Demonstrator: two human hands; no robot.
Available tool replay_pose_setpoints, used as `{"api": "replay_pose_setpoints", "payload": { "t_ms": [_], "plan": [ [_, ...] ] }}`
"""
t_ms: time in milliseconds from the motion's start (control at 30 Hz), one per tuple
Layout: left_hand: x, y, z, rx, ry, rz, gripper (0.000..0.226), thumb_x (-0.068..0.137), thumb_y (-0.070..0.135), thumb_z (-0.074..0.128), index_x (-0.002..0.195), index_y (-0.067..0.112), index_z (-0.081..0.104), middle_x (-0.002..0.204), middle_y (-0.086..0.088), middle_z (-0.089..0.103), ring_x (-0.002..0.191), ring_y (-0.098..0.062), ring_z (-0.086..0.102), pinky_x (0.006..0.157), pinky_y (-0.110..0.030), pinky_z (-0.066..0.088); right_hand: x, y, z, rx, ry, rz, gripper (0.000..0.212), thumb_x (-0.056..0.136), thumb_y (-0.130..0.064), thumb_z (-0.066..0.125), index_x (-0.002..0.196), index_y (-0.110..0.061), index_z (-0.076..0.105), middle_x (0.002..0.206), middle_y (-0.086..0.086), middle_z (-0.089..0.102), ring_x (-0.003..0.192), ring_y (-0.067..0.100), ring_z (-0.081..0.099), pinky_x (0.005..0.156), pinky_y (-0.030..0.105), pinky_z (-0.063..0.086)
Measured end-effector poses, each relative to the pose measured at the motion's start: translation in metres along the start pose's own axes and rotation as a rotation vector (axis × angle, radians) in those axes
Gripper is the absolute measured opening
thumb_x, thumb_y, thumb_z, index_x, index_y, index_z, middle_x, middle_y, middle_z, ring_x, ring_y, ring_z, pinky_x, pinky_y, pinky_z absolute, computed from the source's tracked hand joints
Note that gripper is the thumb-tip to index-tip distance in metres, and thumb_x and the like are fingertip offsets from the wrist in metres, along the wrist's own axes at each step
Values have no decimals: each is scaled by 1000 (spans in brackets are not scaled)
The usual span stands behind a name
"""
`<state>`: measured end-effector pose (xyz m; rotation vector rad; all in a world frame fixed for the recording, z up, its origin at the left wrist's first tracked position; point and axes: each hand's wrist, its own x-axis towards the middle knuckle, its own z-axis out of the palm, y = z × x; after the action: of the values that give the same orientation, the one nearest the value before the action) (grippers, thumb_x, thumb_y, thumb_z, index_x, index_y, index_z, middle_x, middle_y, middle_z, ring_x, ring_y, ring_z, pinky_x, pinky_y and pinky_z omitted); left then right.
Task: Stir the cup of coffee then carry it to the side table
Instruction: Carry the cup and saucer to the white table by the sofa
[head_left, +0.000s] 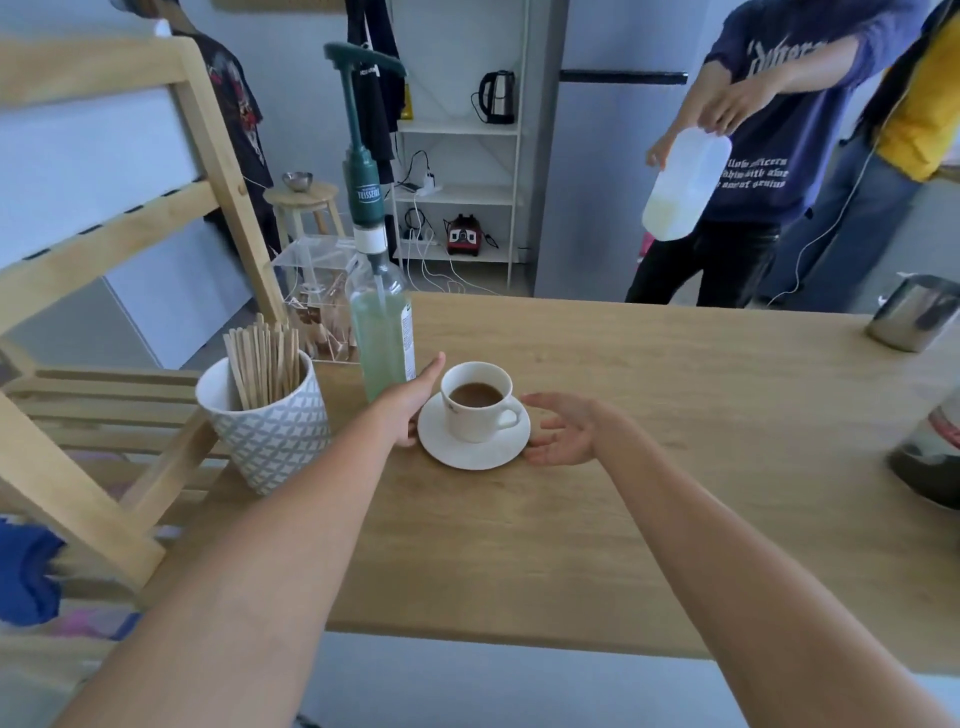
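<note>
A white cup of brown coffee (475, 400) stands on a white saucer (470, 451) on the wooden table (649, 467), its handle turned to the right. My left hand (413, 402) rests at the saucer's left rim, fingers extended and touching or nearly touching it. My right hand (563, 431) hovers at the saucer's right rim, palm up, fingers spread, holding nothing. A patterned white pot of wooden stir sticks (265, 410) stands left of the cup.
A tall pump bottle of green liquid (382, 332) stands just behind my left hand. A steel jug (917, 312) sits at the far right, another vessel (930, 452) at the right edge. A person (758, 156) holding a white jug stands beyond the table. A small round stool (301, 200) is back left.
</note>
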<state>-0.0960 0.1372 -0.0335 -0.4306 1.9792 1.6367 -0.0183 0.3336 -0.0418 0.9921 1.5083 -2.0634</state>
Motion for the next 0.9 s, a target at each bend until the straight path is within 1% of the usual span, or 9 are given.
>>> {"api": "replay_pose_setpoints", "payload": {
  "t_ms": [67,133,167,267,400,500,667,800,900],
  "plan": [
    [6,1,1,-3,-16,-24,70,62,75,65,95,16,48,86,-1,59,80,-17,56,58,-31,43,1,-1,4,-20,21,-6,84,75,-23,76,141,-1,28,104,21,64,92,37,63,90,46,45],
    [9,1,1,2,-26,-41,73,62,74,65,102,16,48,90,-1,59,89,-18,56,66,-32,45,2,-2,8,-42,43,-9,79,74,-22,77,136,1,33,115,20,63,101,37,63,93,46,46],
    [11,1,1,5,-29,-48,74,62,74,65,104,16,48,92,-1,59,91,-19,56,67,-32,45,2,-2,10,-49,53,-9,76,72,-22,78,133,2,39,117,19,63,101,36,63,93,46,48],
    [14,0,0,10,-47,-66,70,64,72,65,104,16,50,89,0,59,81,-16,54,58,-30,43,5,0,12,-23,80,-14,69,67,-21,82,125,0,51,121,16,61,103,32,64,97,46,49],
    [21,-5,-3,-16,-64,-77,58,64,63,73,93,18,51,86,2,58,75,-14,53,54,-29,40,4,2,15,-1,97,-15,70,65,-22,83,123,2,51,124,15,59,104,30,63,98,45,48],
    [24,-6,-5,-31,-82,-91,51,63,60,76,82,18,52,85,1,60,75,-13,55,54,-29,40,4,3,16,21,118,-13,70,64,-21,83,122,2,51,116,15,60,100,29,63,97,42,48],
    [26,-7,-7,-49,-108,-123,52,61,57,79,83,15,57,81,0,64,76,-14,58,54,-30,41,0,5,19,80,136,-8,66,62,-23,83,117,0,54,102,13,62,89,27,63,86,38,50],
    [23,-5,-8,-65,-132,-159,58,57,54,82,86,11,55,84,-4,63,77,-18,58,54,-33,42,-5,7,18,152,109,-33,56,65,-18,79,112,0,55,99,13,63,94,28,64,96,39,50],
    [21,-1,-5,-97,-181,-172,61,57,48,85,88,6,53,88,-8,61,81,-22,59,57,-37,46,-14,9,15,232,72,-58,41,68,-14,76,100,2,55,90,13,62,90,28,64,95,39,51]
  ]
}}
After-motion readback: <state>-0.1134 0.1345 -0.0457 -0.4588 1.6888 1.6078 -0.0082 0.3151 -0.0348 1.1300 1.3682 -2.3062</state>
